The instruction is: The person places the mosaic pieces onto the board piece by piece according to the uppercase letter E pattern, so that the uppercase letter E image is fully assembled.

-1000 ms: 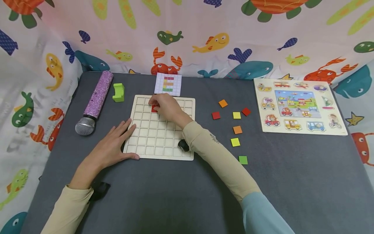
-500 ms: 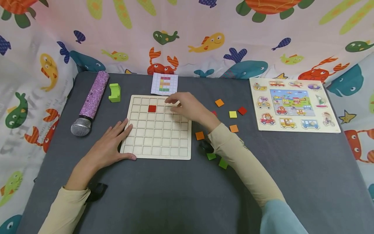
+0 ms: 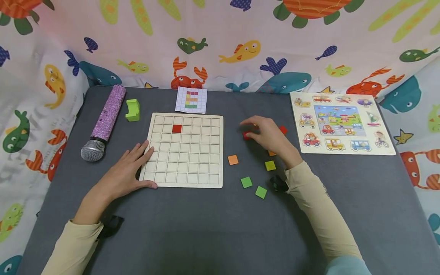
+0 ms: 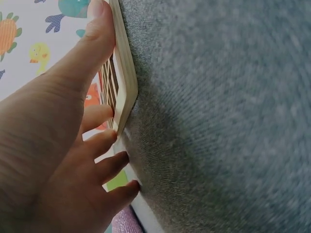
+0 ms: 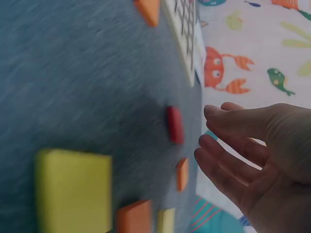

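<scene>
A pale wooden grid board (image 3: 180, 183) lies on the table with one red square tile (image 3: 177, 128) in its upper left part. My left hand (image 3: 122, 175) rests along the board's left edge, fingers spread and thumb at the near corner; its thumb (image 4: 92, 43) lies by the rim in the left wrist view. Above the loose tiles to the right is my right hand (image 3: 271, 137), its fingertips close over another red tile (image 3: 246, 135). The right wrist view shows that red tile (image 5: 175, 125) below the relaxed fingers, which hold nothing.
Loose orange (image 3: 233, 159), yellow (image 3: 270, 165) and green (image 3: 246, 182) tiles lie right of the board. A colour pattern card (image 3: 191, 100) lies behind it. A glittery microphone (image 3: 106, 118) and green block (image 3: 132, 110) are at left, a picture puzzle (image 3: 343, 124) at right.
The right hand has let go of the red tile on the board and moved right over the loose tiles. The left hand keeps its place. The head view has shifted slightly.
</scene>
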### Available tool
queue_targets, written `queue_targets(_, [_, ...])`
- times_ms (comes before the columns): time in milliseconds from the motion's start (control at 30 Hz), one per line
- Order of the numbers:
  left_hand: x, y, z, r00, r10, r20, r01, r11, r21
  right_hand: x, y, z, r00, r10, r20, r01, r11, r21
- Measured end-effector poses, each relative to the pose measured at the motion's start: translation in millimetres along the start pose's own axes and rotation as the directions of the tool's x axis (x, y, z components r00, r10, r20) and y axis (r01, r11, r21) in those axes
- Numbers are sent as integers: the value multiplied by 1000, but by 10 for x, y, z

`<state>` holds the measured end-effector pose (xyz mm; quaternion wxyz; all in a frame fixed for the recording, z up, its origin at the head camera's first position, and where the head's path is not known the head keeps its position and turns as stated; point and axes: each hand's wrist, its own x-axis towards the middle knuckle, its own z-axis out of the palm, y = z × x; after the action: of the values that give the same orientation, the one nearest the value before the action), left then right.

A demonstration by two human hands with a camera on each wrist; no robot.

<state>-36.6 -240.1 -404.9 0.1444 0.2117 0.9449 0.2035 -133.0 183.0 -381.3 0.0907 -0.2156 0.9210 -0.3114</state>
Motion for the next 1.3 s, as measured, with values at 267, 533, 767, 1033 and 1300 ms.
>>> queue_targets(267, [8,-14,4,1000,-17,-3,17,1000,10,-82,134,107,1000,11,27,-12,999,41])
queue_targets(533, [25,-3,-5,1000,-21,10,21,1000,6,-84,129,107,1000,29,1,-29,999,16])
queue_targets(767, [17,-4,-3,1000,-17,5,17,1000,0,-20,91,100,999,26,-36,-24,998,60])
queue_targets(1033, [-3,-17,25,1000,-6,-18,6,1000,-5,147,-96,184,999,-27,-47,32,992,119])
queue_targets(1300, [-11,-14,19,1000,-11,-17,11,1000,-13,382,-295,356,997,-73,-8,73,982,174])
